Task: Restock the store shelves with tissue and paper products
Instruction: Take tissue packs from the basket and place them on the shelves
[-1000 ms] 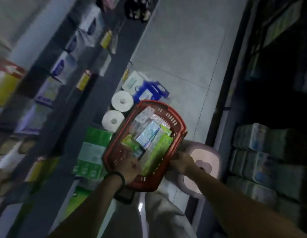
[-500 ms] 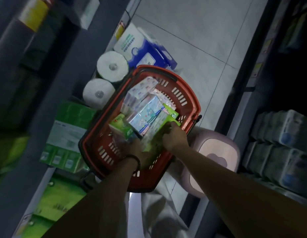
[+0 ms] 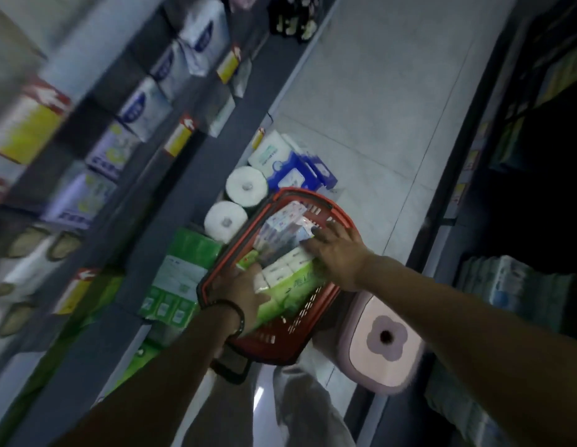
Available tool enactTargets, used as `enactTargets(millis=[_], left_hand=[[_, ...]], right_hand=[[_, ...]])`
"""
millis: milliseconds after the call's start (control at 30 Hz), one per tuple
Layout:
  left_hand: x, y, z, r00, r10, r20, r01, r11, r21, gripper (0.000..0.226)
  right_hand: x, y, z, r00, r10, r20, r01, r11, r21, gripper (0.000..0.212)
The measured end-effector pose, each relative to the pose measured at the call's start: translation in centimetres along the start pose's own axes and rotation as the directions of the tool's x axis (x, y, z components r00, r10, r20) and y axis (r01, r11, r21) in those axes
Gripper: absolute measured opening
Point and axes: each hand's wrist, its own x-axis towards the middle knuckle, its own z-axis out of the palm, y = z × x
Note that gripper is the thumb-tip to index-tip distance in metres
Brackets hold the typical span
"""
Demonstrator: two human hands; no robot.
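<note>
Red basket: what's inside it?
A green tissue pack and blue-and-white tissue packs fill the red basket; whatever lies beneath them is covered.

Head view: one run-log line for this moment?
red plastic basket: stocked; left hand: rests on green plastic-wrapped tissue pack; right hand: fingers spread over blue-white tissue packs

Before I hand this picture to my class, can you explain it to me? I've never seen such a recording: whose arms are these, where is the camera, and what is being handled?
There is no machine here. A person wears a camera on the head, so it looks down at their own arms in a store aisle. A red basket holds tissue packs. The right hand, fingers spread, reaches onto the packs. The left hand lies on a green pack; whether it grips it is unclear. Paper rolls and a pink stool are beside the basket.
</note>
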Motion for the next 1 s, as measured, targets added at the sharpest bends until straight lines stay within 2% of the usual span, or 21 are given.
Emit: enactTargets(millis=[133, 233, 367, 533, 633, 800, 1000], left_hand=[[-7.1, 0.9, -9.3, 0.998, 0.018, -0.052, -0.014, 0.998, 0.069, 0.058], [-13.3, 1.5, -16.8, 0.997, 0.051, -0.063, -0.044, 0.993, 0.105, 0.071], [-22.4, 1.8, -26.3, 0.992, 0.047, -0.12, -0.023, 0.981, 0.193, 0.081], [-34.6, 1.9, -36.4, 0.955, 0.077, -0.285, -0.015, 0.977, 0.214, 0.069], [-43.3, 2.3, -41.1, 0.931, 0.091, -0.353, -0.02, 0.98, 0.2, 0.065], [-58.1, 1.8, -46.2, 0.81, 0.181, -0.558, -0.029, 0.962, 0.27, 0.037], [-69.9, -1.3, -50.5, 0.647, 0.152, -0.747, 0.102, 0.954, 0.283, 0.029]], right_hand=[[-4.7, -3.1, -10.5, 0.986, -0.166, -0.032, 0.163, 0.983, -0.081, 0.068], [-8.8, -6.5, -18.7, 0.968, -0.249, -0.027, 0.246, 0.966, -0.073, 0.06], [-14.1, -11.8, -28.6, 0.934, -0.354, -0.052, 0.339, 0.921, -0.191, 0.053], [-21.3, -19.1, -40.3, 0.878, -0.468, -0.096, 0.426, 0.858, -0.287, 0.042], [-26.8, -23.9, -47.0, 0.836, -0.535, -0.123, 0.471, 0.814, -0.34, 0.051], [-37.2, -31.7, -56.0, 0.772, -0.626, -0.11, 0.527, 0.727, -0.44, 0.066], [-45.4, -41.2, -62.0, 0.556, -0.799, -0.229, 0.618, 0.582, -0.529, 0.064]])
